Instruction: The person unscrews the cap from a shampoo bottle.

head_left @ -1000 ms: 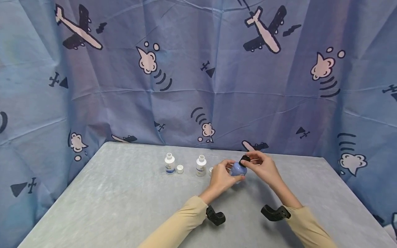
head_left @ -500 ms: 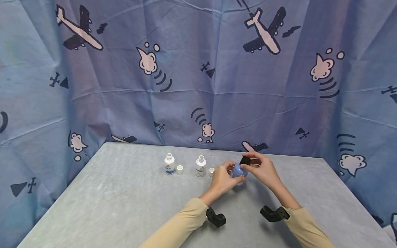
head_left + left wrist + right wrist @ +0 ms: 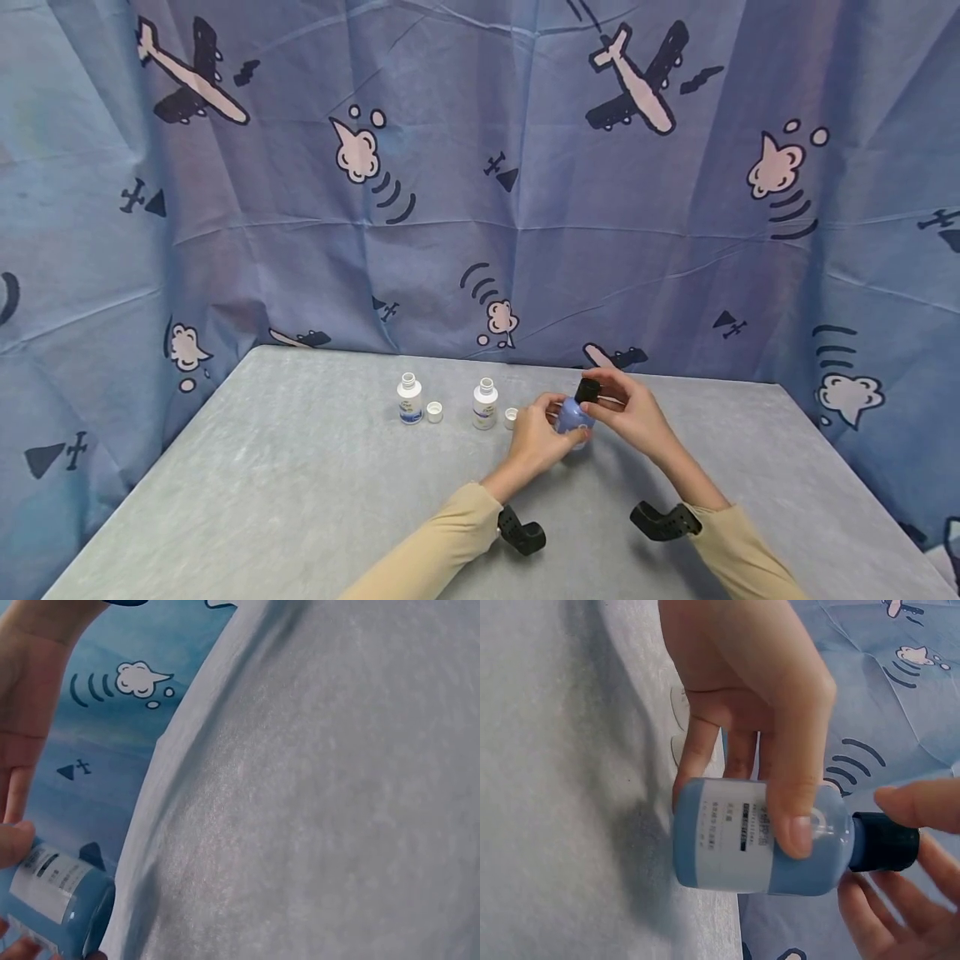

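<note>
My left hand (image 3: 542, 432) grips a small blue bottle (image 3: 573, 414) with a white label, held just above the grey table (image 3: 300, 500). A black cap (image 3: 587, 390) sits on the bottle's neck, and my right hand (image 3: 611, 402) pinches it with thumb and fingertips. In the right wrist view the blue bottle (image 3: 757, 838) lies sideways in the picture with the left hand (image 3: 757, 697) wrapped over it, while the right hand's fingers (image 3: 922, 802) close around the black cap (image 3: 885, 841). The left wrist view shows only the bottle's base (image 3: 64, 907) at the lower left.
Two small white bottles (image 3: 408, 398) (image 3: 485, 403) stand open at the table's back, each with a white cap (image 3: 434, 411) (image 3: 512, 414) lying to its right. A blue curtain (image 3: 480, 208) printed with aeroplanes hangs behind. Black camera mounts (image 3: 521, 533) (image 3: 663, 521) sit on both wrists.
The blue bottle has been tipped more upright and the hands have drifted slightly left. The right fingers have shifted round the black cap. The white bottles have not moved.
</note>
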`<state>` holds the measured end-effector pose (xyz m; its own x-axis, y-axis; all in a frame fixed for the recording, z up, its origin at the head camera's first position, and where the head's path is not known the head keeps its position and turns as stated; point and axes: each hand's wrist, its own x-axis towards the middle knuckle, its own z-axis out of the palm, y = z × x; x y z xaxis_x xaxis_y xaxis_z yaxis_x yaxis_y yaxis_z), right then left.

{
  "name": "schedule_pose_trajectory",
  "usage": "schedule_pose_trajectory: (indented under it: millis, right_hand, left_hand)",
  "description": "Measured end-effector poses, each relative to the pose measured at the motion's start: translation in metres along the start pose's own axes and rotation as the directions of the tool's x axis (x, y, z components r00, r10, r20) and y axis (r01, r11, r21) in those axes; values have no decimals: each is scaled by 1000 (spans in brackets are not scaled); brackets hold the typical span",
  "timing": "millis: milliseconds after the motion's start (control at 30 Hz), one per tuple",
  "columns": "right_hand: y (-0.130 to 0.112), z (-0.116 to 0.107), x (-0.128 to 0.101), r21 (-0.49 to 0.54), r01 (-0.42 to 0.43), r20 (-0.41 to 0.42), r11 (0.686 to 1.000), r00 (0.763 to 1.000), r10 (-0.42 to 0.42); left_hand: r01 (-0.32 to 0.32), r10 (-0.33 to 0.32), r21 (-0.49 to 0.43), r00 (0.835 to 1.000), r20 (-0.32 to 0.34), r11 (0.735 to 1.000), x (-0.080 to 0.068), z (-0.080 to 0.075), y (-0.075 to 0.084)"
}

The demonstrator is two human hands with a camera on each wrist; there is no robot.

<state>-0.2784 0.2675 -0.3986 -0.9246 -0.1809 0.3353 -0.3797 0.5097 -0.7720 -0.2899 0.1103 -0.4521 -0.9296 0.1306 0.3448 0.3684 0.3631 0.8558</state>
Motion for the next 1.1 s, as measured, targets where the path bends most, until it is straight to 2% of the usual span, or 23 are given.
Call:
schedule_pose_trajectory:
  millis: [167, 300, 567, 700, 867, 1100]
  right_hand:
    - [-4, 3, 0, -65, -125, -85, 990, 989, 119]
    - [-5, 5, 0, -76, -185, -119, 980, 977, 175]
    - [-3, 6, -1, -46, -120, -104, 992, 988, 115]
    - [-3, 7, -3, -17, -82, -82, 996, 993, 81]
    - [-3, 8, -4, -39, -26, -73, 999, 997, 23]
    - [-2, 8, -8, -47, -70, -85, 996, 994, 65]
  left_hand:
    - [-13, 15, 32, 998, -66, 999, 0, 0, 1]
    - [-38, 40, 37, 997, -71, 999, -1, 1, 1]
    - [-73, 74, 37, 997, -30, 997, -3, 3, 0]
    - [-60, 61, 25, 998, -32, 998, -3, 4, -1]
    - [-48, 49, 12, 998, -38, 999, -4, 5, -1]
    - [-70, 70, 18, 997, -25, 997, -8, 7, -1]
